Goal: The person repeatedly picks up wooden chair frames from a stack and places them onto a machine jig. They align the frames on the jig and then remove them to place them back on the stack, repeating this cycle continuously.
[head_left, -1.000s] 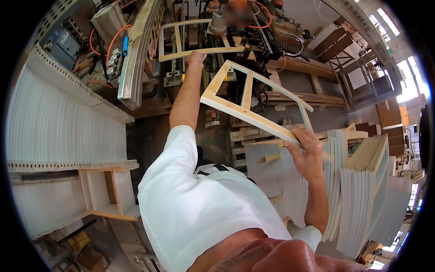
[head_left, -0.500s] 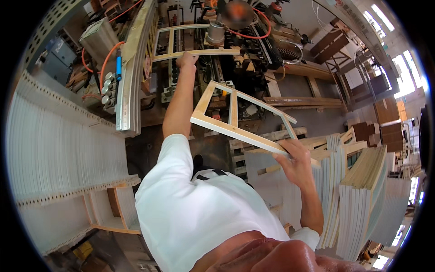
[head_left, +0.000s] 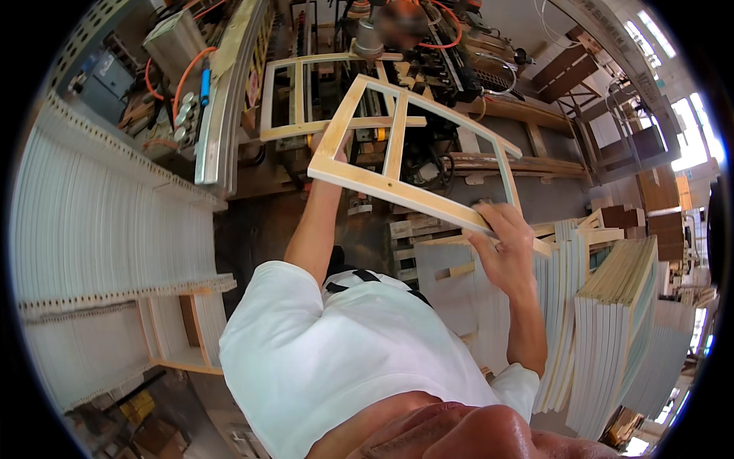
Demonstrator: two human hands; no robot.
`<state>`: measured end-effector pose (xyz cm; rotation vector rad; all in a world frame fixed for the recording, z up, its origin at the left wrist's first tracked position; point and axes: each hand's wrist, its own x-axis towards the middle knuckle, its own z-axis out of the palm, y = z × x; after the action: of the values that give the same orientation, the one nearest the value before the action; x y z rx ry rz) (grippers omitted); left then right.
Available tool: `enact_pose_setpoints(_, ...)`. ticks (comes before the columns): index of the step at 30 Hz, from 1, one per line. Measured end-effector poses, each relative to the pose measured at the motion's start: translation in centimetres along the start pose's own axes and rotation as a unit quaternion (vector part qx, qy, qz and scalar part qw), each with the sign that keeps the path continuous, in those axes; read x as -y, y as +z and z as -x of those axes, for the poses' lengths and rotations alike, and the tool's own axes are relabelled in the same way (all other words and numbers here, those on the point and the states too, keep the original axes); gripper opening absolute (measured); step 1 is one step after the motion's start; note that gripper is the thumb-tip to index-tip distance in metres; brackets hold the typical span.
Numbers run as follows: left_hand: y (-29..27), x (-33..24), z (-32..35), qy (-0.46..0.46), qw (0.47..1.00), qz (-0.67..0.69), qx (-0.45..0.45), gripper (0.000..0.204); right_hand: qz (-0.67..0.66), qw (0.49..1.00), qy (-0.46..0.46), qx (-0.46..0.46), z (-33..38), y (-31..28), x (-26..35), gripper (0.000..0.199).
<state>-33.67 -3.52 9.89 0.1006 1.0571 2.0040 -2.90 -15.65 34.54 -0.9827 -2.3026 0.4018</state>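
Observation:
My right hand point(head_left: 503, 243) grips the near rail of a pale wooden frame point(head_left: 394, 188) with white edges and a crossbar, near its right end. This frame is raised and tilted in front of me. My left hand point(head_left: 342, 148) reaches beneath it to a second wooden frame point(head_left: 290, 132), closed at that frame's near rail. The first frame's left side covers much of this hand, so its fingers are mostly hidden. The second frame lies over the machine, its far rail beside a grey metal cylinder point(head_left: 369, 40).
White-edged panels point(head_left: 115, 222) stand in a long row at left. More panels point(head_left: 612, 329) and frame parts are stacked at right. A metal beam point(head_left: 218, 145) runs along the machine's left side. A wooden pallet point(head_left: 405, 237) lies on the floor below the raised frame.
The second frame has come toward me along with my left hand. My right hand's frame has shifted slightly up and left in view, now overlapping the second frame and my left hand.

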Motion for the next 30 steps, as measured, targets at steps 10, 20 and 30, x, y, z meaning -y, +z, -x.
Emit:
enact_pose_setpoints(10, -9.2, 0.4, 16.3, -0.034, 0.993, 0.109, 0.041, 0.017, -0.007, 0.989, -0.146, 0.022, -3.8, 8.8, -2.4, 0.027)
enact_pose_setpoints(20, -21.8, -4.5, 27.1, -0.214, 0.975, 0.016, 0.048, 0.021, -0.002, 0.965, -0.259, 0.035, -8.0, 23.3, -6.6, 0.029)
enact_pose_setpoints(30, -33.7, -3.8, 20.7, -0.274, 0.949, -0.068, -0.14, 0.026, 0.092, 0.97, -0.222, 0.038, -14.8, 28.8, -10.3, 0.024)
